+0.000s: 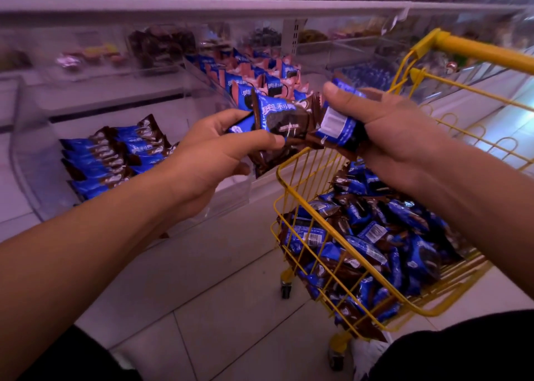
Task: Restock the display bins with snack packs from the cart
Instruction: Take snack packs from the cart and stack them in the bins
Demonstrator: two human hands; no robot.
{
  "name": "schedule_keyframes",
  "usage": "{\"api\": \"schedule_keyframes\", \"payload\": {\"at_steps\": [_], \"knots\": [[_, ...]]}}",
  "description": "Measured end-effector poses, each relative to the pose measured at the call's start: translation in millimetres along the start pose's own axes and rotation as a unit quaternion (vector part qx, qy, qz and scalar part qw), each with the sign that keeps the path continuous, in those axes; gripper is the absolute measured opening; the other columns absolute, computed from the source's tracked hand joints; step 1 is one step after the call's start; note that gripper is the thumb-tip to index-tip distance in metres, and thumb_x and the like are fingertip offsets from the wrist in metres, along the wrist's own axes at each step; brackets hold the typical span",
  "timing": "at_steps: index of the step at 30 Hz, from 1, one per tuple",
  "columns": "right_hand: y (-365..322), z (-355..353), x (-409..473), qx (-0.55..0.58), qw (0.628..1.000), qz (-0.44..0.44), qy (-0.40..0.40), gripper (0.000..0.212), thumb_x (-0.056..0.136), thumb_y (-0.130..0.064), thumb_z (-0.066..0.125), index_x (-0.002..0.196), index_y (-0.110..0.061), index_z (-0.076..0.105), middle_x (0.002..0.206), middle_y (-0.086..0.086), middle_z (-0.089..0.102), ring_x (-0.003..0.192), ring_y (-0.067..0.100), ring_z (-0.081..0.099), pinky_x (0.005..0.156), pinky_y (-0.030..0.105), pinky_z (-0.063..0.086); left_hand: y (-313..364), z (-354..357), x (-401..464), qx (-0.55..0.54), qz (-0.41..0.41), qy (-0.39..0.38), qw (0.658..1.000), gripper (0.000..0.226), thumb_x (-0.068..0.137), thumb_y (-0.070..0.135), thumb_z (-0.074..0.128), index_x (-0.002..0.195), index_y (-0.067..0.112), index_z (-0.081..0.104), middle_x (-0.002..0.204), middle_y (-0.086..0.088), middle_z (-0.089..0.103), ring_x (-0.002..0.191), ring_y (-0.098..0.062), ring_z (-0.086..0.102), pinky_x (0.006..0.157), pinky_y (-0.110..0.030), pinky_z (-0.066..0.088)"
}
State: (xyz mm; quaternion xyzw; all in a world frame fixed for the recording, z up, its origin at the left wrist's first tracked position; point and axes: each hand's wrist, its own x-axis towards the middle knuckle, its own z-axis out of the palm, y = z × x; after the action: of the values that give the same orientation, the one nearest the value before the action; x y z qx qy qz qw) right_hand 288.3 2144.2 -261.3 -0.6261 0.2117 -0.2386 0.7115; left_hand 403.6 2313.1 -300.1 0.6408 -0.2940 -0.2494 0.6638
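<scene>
My left hand grips a small stack of blue-and-brown snack packs, thumb across the front one. My right hand holds another blue pack by its end, back side showing, right beside the left hand's stack. Both hands hover above the front rim of the yellow wire cart, which holds a heap of the same packs. To the left stands a clear display bin with rows of blue-brown packs stacked in it.
A second clear bin behind holds blue-and-pink packs. Higher shelves carry other blurred snack bins. The cart's yellow handle rises at upper right. The floor is pale tile, and my dark-clothed knees sit at the bottom corners.
</scene>
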Motion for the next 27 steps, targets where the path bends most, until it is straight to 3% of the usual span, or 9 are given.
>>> {"api": "schedule_keyframes", "payload": {"at_steps": [3,5,8,10,13,16,21,24,27], "knots": [[-9.4,-5.4,0.4,0.018,0.995,-0.093,0.036,0.036,0.072,-0.028,0.081,0.096,-0.013,0.06,0.074,-0.003,0.073,0.065,0.013,0.071,0.053,0.03,0.053,2.9,-3.8,-2.4,-0.021,0.001,-0.007,1.0,0.039,0.06,0.017,0.083,0.097,0.018,0.069,0.089,-0.001,0.077,0.076,-0.011,0.071,0.055,-0.023,0.052],[-13.5,-8.1,0.0,0.038,0.991,-0.124,0.038,0.029,0.077,-0.027,0.079,0.094,-0.015,0.058,0.076,-0.001,0.07,0.065,0.013,0.07,0.052,0.029,0.053,5.4,-3.8,-4.5,-0.037,-0.005,-0.013,0.999,0.048,0.057,0.016,0.086,0.101,0.015,0.065,0.09,-0.003,0.077,0.079,-0.016,0.074,0.055,-0.024,0.055],[-9.6,-5.2,-2.4,0.049,0.989,-0.14,-0.009,0.026,0.082,-0.013,0.075,0.102,-0.011,0.059,0.097,0.008,0.073,0.085,0.021,0.074,0.066,0.033,0.059,6.0,-0.7,-6.2,-0.069,-0.022,-0.029,0.997,0.04,0.07,0.013,0.079,0.105,0.018,0.06,0.097,-0.004,0.076,0.08,-0.021,0.075,0.055,-0.026,0.056],[-3.6,-2.3,-3.9,0.038,0.981,-0.182,-0.05,0.028,0.077,-0.002,0.077,0.096,-0.011,0.057,0.102,0.015,0.071,0.096,0.032,0.071,0.08,0.046,0.06,4.3,2.0,-5.8,-0.092,-0.025,-0.045,0.994,0.038,0.081,0.007,0.072,0.112,0.025,0.059,0.108,-0.005,0.074,0.082,-0.024,0.075,0.058,-0.027,0.057],[0.2,-4.1,-3.5,-0.145,0.93,-0.319,-0.109,0.036,0.071,0.001,0.083,0.088,-0.011,0.054,0.112,0.021,0.066,0.112,0.036,0.064,0.097,0.058,0.05,2.6,4.2,-4.6,-0.13,-0.012,-0.071,0.989,0.039,0.088,0.005,0.064,0.113,0.034,0.06,0.116,-0.002,0.071,0.088,-0.027,0.075,0.062,-0.032,0.059],[4.6,-12.5,-0.8,-0.282,0.877,-0.362,-0.141,0.034,0.071,-0.005,0.086,0.088,-0.006,0.057,0.121,0.015,0.064,0.12,0.024,0.062,0.095,0.054,0.052,2.2,2.3,-3.1,-0.147,0.003,-0.071,0.987,0.039,0.09,-0.001,0.059,0.111,0.032,0.06,0.119,-0.004,0.07,0.09,-0.027,0.074,0.066,-0.032,0.06],[10.6,-18.1,-1.8,-0.363,0.84,-0.373,-0.155,0.035,0.068,-0.02,0.092,0.091,-0.013,0.067,0.129,0.003,0.061,0.125,0.014,0.057,0.088,0.041,0.057,0.2,-6.9,-3.2,-0.164,0.004,-0.07,0.984,0.044,0.072,0.001,0.069,0.108,0.026,0.061,0.113,-0.007,0.07,0.09,-0.023,0.074,0.07,-0.03,0.059],[11.0,-15.5,-8.4,-0.353,0.845,-0.364,-0.171,0.035,0.067,-0.034,0.091,0.09,-0.021,0.068,0.129,-0.005,0.062,0.127,0.011,0.055,0.086,0.023,0.055,-3.0,-11.1,-4.6,-0.163,-0.002,-0.075,0.984,0.047,0.068,0.004,0.07,0.11,0.021,0.061,0.114,-0.01,0.071,0.094,-0.025,0.073,0.073,-0.031,0.059],[13.6,-12.0,-10.1,-0.313,0.865,-0.355,-0.166,0.022,0.076,-0.025,0.086,0.085,-0.016,0.068,0.123,0.001,0.065,0.122,0.014,0.059,0.089,0.032,0.056,-4.7,-16.8,-6.3,-0.152,-0.003,-0.098,0.984,0.044,0.071,0.005,0.069,0.113,0.017,0.063,0.116,-0.01,0.072,0.101,-0.024,0.072,0.077,-0.03,0.059]]}}
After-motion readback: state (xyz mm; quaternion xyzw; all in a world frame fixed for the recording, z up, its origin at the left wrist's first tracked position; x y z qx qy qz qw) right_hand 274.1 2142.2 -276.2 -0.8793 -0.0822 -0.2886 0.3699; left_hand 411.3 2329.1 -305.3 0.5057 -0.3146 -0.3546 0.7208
